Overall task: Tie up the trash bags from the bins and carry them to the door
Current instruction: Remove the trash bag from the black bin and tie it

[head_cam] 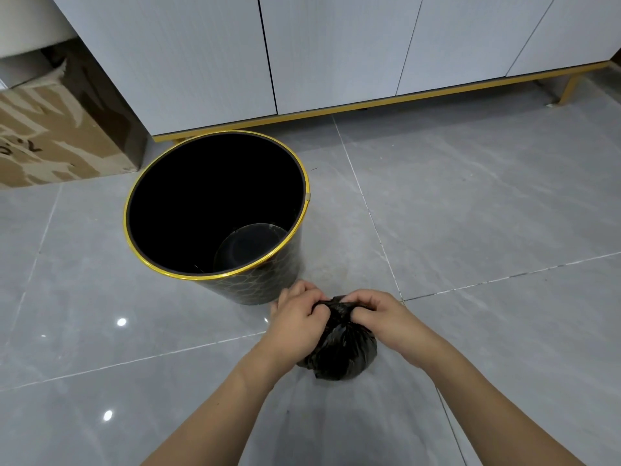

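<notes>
A small black trash bag [339, 351] sits on the grey tiled floor just in front of me, bunched at its top. My left hand [297, 317] and my right hand [379, 317] both pinch the gathered neck of the bag from either side. Behind and to the left of the hands stands a round black bin [268, 280] with a gold rim. The bin holds no liner, and its dark bottom shows.
A white cabinet [336, 55] on a gold base runs along the far wall. A worn cardboard box [50, 136] stands at the far left beside it. Grey floor tiles [487, 213] stretch to the right of the bin.
</notes>
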`<control>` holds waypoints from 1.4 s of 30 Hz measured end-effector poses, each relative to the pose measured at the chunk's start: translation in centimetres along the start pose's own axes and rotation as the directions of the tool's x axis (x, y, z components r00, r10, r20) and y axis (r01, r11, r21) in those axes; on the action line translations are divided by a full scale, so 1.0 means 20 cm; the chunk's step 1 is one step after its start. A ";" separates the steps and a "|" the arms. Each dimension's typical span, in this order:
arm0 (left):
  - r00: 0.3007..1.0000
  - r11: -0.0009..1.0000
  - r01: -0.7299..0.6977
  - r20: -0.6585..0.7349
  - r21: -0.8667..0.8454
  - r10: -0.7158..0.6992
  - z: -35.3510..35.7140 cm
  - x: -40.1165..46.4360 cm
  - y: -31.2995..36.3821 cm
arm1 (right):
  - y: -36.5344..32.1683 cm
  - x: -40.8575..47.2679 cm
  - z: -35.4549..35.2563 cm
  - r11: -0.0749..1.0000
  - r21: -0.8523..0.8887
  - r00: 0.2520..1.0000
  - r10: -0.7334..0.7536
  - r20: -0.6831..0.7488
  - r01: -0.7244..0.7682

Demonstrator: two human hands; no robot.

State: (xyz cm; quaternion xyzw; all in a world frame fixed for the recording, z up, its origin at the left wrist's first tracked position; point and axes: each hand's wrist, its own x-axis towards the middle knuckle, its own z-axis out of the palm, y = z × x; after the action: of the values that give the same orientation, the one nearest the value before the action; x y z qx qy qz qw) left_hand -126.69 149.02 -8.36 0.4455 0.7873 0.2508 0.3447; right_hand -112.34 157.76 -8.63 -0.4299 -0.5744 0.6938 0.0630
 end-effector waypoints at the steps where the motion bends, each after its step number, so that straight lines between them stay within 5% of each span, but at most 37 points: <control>1: 1.000 1.000 0.012 -0.013 -0.015 -0.013 0.00 0.00 0.00 | -0.01 0.00 0.00 0.999 0.039 1.000 0.021 0.017 -0.022; 8: 0.948 0.940 -0.226 -0.163 0.256 0.273 0.00 -0.02 -0.04 | -0.02 -0.01 -0.04 0.979 0.171 0.992 0.096 0.085 -0.109; 12: 0.963 0.963 -0.265 -0.041 0.055 0.268 0.01 -0.03 -0.07 | -0.01 0.00 -0.04 0.979 0.171 0.994 0.102 0.042 -0.108; 16: 0.972 0.975 -0.220 -0.085 -0.013 0.218 0.03 -0.04 -0.06 | -0.02 0.00 -0.03 0.981 0.163 0.995 0.103 0.008 -0.103; 20: 0.995 0.951 0.073 -0.045 -0.301 -0.091 -0.01 -0.04 0.04 | 0.00 0.02 -0.01 0.991 0.117 0.990 0.083 -0.117 -0.069; 23: 0.872 0.667 0.454 0.140 -0.591 -0.469 -0.06 0.00 0.13 | 0.01 0.04 0.01 0.999 0.048 0.983 0.023 -0.181 -0.015; 33: 0.837 0.479 0.462 0.187 -0.747 -0.514 -0.10 0.02 0.12 | 0.03 0.06 0.03 0.997 -0.042 0.968 -0.074 -0.241 0.066; 42: 0.884 0.851 0.453 0.014 -0.265 -0.466 -0.08 0.03 -0.01 | 0.04 0.07 -0.01 0.960 -0.245 0.938 -0.202 -0.281 0.133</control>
State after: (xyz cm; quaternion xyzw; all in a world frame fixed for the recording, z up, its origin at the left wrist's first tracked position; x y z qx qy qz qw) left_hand -128.24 149.35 -7.59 0.1885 0.8393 0.2737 0.4302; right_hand -112.83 158.41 -10.07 -0.4848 -0.6663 0.5431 0.1614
